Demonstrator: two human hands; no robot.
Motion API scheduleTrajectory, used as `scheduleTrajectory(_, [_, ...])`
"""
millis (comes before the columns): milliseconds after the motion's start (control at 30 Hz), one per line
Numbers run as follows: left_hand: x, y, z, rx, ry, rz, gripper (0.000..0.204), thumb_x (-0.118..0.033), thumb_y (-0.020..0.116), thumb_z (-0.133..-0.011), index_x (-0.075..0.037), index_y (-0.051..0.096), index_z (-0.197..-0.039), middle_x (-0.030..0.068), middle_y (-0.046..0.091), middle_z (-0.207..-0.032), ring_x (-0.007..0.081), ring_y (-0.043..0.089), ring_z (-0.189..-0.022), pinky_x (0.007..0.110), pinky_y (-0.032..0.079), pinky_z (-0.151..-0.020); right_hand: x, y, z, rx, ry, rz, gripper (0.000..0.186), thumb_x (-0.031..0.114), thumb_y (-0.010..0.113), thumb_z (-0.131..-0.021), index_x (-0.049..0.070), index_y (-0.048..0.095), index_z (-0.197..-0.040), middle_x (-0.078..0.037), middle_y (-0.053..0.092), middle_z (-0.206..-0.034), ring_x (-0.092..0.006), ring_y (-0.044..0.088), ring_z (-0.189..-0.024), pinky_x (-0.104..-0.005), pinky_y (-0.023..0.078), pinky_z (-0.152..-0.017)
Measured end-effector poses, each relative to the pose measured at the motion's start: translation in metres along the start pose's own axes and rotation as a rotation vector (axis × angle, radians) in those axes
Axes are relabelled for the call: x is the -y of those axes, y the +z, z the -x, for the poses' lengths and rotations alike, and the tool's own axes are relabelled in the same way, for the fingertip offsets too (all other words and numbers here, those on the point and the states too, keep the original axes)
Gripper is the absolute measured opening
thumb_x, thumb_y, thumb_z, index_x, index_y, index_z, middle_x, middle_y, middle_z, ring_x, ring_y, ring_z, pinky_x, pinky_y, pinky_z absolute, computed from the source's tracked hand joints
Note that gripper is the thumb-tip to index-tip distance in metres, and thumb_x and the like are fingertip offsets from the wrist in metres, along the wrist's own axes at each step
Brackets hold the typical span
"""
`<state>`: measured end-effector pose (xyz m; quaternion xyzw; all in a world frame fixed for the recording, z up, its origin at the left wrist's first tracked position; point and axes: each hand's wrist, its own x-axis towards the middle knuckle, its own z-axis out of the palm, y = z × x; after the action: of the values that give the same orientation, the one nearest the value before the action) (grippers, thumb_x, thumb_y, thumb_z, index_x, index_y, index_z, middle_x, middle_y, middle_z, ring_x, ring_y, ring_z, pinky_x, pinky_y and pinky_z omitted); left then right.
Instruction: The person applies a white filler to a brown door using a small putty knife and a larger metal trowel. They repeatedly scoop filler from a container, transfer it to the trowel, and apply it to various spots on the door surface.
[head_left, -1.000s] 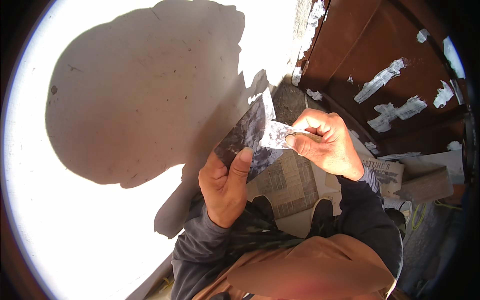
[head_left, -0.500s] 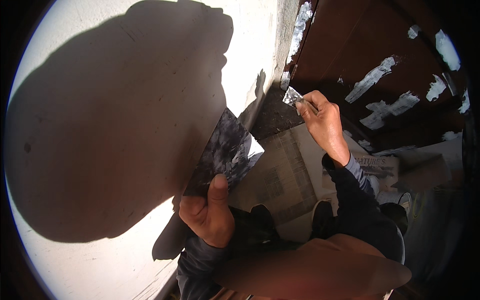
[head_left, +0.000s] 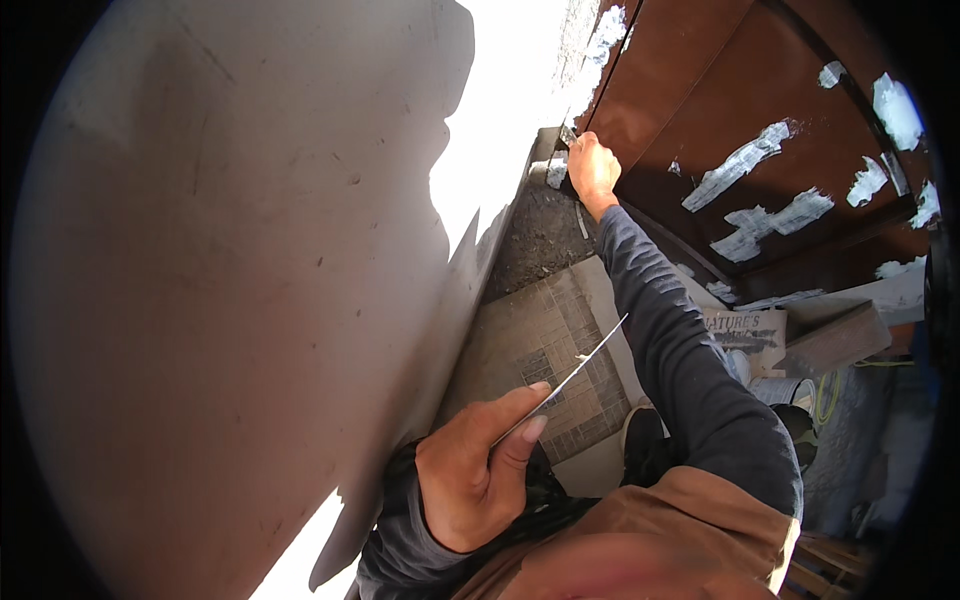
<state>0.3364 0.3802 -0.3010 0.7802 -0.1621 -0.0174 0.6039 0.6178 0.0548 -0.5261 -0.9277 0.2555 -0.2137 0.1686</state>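
Note:
My left hand (head_left: pixel 470 475) pinches a thin flat putty plate (head_left: pixel 588 358) between thumb and fingers. The plate is turned edge-on, with a small pale lump on its edge. My right hand (head_left: pixel 594 168) is closed on a small putty knife (head_left: pixel 568 136), whose blade is at the strip beside the brown panel (head_left: pixel 665 85); its handle is hidden in the fist. Whether the blade touches cannot be made out. White filler (head_left: pixel 603 45) runs up that strip, and a lower white patch (head_left: pixel 557 170) lies just below the knife.
A pale wall (head_left: pixel 250 280) fills the left side. More white smears (head_left: pixel 740 165) mark the brown panel. Underfoot lies a tile-patterned board (head_left: pixel 540 340), with dirt (head_left: pixel 540 235) beyond it. At right are a cardboard piece (head_left: pixel 745 340), a brown block (head_left: pixel 840 340) and a bucket (head_left: pixel 785 390).
My right hand has reached forward with the putty knife to the strip by the panel. My left hand has moved right and tipped the putty plate from face-up to edge-on.

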Motion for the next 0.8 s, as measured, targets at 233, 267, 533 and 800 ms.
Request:
scheduleTrajectory(233, [0.004,-0.001,0.0,-0.017,0.014,0.043,0.023,-0.003,0.07,-0.089,-0.001,0.068,-0.111,0.0133,0.07,-0.083,0.0231,0.068,-0.067,0.028,0.052,-0.062,-0.013,0.018,0.012,-0.005,0.02,0.024,0.021,0.029,0.058,-0.09,0.009,0.063,-0.091,-0.02,0.071,-0.084,-0.0406,0.069,-0.083,-0.0504,0.053,-0.077])
scheduleTrajectory(267, [0.004,-0.001,0.0,-0.017,0.012,0.052,0.023,-0.003,0.07,-0.089,-0.001,0.068,-0.111,0.0135,0.07,-0.084,0.0232,0.068,-0.068,0.028,0.052,-0.063,-0.015,0.021,0.014,0.028,-0.043,0.081,0.021,0.027,0.053,-0.092,0.008,0.061,-0.095,-0.02,0.071,-0.085,-0.0392,0.07,-0.082,-0.0498,0.053,-0.076])
scheduleTrajectory(533, [0.003,-0.002,-0.001,0.005,-0.016,0.055,0.022,-0.003,0.07,-0.089,0.0,0.068,-0.111,0.0144,0.072,-0.089,0.0233,0.069,-0.07,0.028,0.053,-0.065,-0.022,0.037,0.01,0.003,0.081,0.064,0.023,0.027,0.054,-0.091,0.006,0.063,-0.095,-0.021,0.071,-0.084,-0.0393,0.071,-0.081,-0.0485,0.055,-0.076])
scheduleTrajectory(800, [0.003,-0.002,0.0,0.026,-0.045,0.057,0.023,-0.003,0.07,-0.089,0.0,0.067,-0.112,0.0147,0.071,-0.09,0.0231,0.069,-0.07,0.028,0.052,-0.064,-0.027,0.046,0.01,-0.119,-0.088,0.13,0.02,0.026,0.056,-0.091,0.007,0.063,-0.093,-0.018,0.072,-0.082,-0.0368,0.071,-0.078,-0.0465,0.055,-0.072])
